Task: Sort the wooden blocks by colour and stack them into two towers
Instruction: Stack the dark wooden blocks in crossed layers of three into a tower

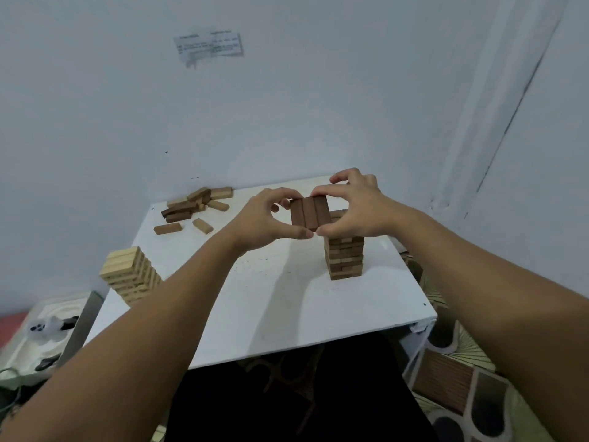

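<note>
Two hands meet above the white table (287,301), clamped from either side on a row of three dark blocks (309,214) held side by side as one layer. Left hand (264,223) pinches the near and far left corners between thumb and fingers; right hand (350,208) does the same at the right. The layer hovers over the dark tower (345,256), which stands at about 2 o'clock from the table's centre; whether the layer touches the tower's top cannot be told, since the hands hide the junction.

Progress: a light tower (130,275) stands at the table's 8 o'clock edge, several layers high. The dark tower is also several layers high, with the held layer apparently next to go on.

Remaining: a loose pile (196,205) of mixed light and dark blocks lies at 11 o'clock, well apart from both towers, with a few strays just beside it. By this showing the sorting appears well past halfway, yet both towers need further layers.

Background: a paper note (208,46) is fixed to the wall above.
</note>
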Available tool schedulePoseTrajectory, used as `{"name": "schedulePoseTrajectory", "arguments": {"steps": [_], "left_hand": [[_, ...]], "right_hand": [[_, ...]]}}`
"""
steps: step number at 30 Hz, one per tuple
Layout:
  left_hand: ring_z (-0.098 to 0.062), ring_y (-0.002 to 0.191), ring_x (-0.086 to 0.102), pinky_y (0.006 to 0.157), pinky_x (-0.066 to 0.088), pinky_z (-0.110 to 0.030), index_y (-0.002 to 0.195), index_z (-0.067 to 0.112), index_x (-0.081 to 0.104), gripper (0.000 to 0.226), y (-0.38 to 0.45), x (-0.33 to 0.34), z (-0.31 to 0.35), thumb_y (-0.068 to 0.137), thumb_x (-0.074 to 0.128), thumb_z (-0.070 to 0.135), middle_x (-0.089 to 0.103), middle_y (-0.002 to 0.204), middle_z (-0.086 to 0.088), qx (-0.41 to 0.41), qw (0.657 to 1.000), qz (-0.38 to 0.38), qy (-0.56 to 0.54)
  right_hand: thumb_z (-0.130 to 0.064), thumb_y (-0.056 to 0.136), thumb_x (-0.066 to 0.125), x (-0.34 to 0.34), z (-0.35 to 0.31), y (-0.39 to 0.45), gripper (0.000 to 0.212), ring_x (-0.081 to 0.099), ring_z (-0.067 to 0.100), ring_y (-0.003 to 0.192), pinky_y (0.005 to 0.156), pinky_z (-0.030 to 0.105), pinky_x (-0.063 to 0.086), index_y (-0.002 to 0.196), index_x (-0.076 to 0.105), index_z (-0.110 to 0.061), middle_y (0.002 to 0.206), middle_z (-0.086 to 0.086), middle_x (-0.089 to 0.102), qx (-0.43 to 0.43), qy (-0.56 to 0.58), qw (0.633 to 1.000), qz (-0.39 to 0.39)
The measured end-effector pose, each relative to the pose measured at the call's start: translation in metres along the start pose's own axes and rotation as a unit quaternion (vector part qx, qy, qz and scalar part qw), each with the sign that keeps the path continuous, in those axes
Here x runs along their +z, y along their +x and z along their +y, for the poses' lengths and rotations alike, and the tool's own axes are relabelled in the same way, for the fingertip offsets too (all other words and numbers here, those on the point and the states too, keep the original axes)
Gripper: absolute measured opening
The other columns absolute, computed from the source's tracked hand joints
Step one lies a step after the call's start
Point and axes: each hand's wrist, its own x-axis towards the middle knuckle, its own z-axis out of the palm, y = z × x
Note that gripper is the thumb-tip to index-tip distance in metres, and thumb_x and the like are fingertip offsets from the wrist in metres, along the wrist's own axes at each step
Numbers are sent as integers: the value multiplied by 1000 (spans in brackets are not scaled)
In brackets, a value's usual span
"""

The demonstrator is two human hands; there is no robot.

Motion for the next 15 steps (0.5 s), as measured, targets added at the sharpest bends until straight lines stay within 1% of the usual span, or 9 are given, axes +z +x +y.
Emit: {"name": "schedulePoseTrajectory", "arguments": {"steps": [2,5,10,15], "left_hand": [[-11,113,52,90,43,-26,121,42,67,67,11,14,8,63,99,39,58,122,8,3,1000,-11,-1],[-12,113,51,88,42,-26,120,42,67,66,24,30,15,63,99,39,57,122,8,3,1000,-30,2],[-13,118,50,88,43,-28,119,45,66,65,36,42,17,62,98,41,56,124,10,-12,999,-48,8],[-14,120,49,89,43,-29,117,45,67,63,41,48,17,61,97,44,54,126,11,-25,998,-56,5]], "right_hand": [[-54,73,82,-9,14,-5,70,15,16,137,104,35,28,135,48,-61,142,-13,26,22,28,999,-16],[-49,75,84,-17,31,-11,70,15,15,138,101,34,26,135,50,-60,144,-11,27,50,67,996,-38],[-48,76,84,-19,45,-14,69,16,15,136,99,34,26,135,50,-60,142,-10,28,66,84,993,-49],[-49,77,84,-21,55,-13,69,17,15,137,101,37,26,136,49,-60,143,-10,29,78,97,990,-70]]}}
